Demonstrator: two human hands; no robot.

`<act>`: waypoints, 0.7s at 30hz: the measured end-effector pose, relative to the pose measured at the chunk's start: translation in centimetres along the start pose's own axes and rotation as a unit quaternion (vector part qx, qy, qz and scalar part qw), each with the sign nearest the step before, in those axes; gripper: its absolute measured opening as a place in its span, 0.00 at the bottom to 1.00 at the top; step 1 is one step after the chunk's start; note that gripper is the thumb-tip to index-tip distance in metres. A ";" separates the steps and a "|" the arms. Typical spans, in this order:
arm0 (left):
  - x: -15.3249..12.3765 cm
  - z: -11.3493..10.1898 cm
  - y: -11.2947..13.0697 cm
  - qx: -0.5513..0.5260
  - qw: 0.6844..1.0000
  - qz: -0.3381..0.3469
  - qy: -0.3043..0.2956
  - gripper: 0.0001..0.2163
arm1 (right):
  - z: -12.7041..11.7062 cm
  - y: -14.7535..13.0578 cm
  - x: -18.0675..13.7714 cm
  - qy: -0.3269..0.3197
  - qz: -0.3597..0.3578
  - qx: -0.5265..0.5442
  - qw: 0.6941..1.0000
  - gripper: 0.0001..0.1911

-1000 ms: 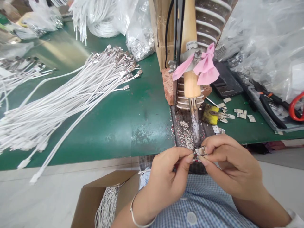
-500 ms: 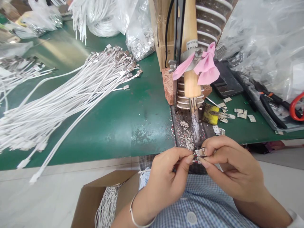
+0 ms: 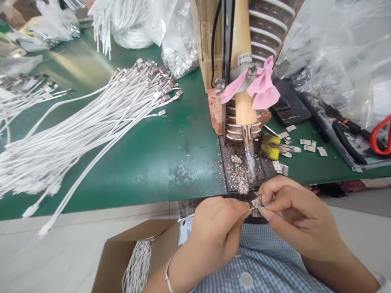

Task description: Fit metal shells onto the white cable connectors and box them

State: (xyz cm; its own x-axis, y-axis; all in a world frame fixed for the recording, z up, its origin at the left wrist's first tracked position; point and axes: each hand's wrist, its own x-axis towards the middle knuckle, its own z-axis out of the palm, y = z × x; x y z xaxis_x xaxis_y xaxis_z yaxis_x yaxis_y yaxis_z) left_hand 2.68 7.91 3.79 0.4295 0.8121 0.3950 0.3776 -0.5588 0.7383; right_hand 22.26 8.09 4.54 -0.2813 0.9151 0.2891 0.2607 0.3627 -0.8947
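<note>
My left hand (image 3: pixel 217 228) pinches the wire end of a white cable (image 3: pixel 187 218), which trails out behind the fingers at the left. A hint of red wire shows at the fingertips. In my right hand (image 3: pixel 301 219), closed between thumb and forefinger, is a small silvery USB connector (image 3: pixel 256 202). The wire end and connector meet between the two hands, just off the table edge; whether they are joined I cannot tell. Above them, a wooden-handled soldering iron (image 3: pixel 249 158) points down from its clamp, tied with a pink cloth strip (image 3: pixel 263 87).
White cables with metal plugs (image 3: pixel 100 118) lie bundled at left. Solder crumbs (image 3: pixel 238 171) cover the dark plate under the iron. Right of it are a yellow sponge (image 3: pixel 269 146), loose connectors, a phone (image 3: pixel 290 106) and red-handled scissors (image 3: pixel 373 138). A carton (image 3: pixel 114 252) of cables stands below.
Both hands have drawn slightly down and away from the iron's tip. My left hand has turned more knuckles-up, and the connector is tilted differently in my right fingers.
</note>
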 end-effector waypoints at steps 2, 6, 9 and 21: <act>-0.1 -0.1 0.0 0.006 1.000 0.003 -0.005 0.12 | 0.0 0.0 -0.1 -0.006 0.000 0.005 1.000 0.10; -0.1 -0.1 0.1 -0.001 1.000 -0.001 0.001 0.12 | -0.1 0.2 -0.4 -0.008 0.000 0.004 1.000 0.09; -0.1 -0.1 0.0 -0.006 1.000 -0.008 0.003 0.11 | -0.1 0.2 -0.4 -0.005 -0.007 0.009 1.000 0.09; -0.7 0.1 0.1 -0.034 0.998 -0.049 -0.014 0.08 | -0.2 0.2 -1.4 0.126 0.054 0.055 0.989 0.08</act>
State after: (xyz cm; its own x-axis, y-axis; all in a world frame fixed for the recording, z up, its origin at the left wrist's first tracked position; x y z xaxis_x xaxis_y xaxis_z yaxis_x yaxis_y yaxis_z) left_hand 2.50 7.27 3.46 0.4159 0.8570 0.3042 0.3634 -0.4632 0.8083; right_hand 22.89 6.89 4.01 -0.0140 0.9673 0.2531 0.1715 0.2517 -0.9525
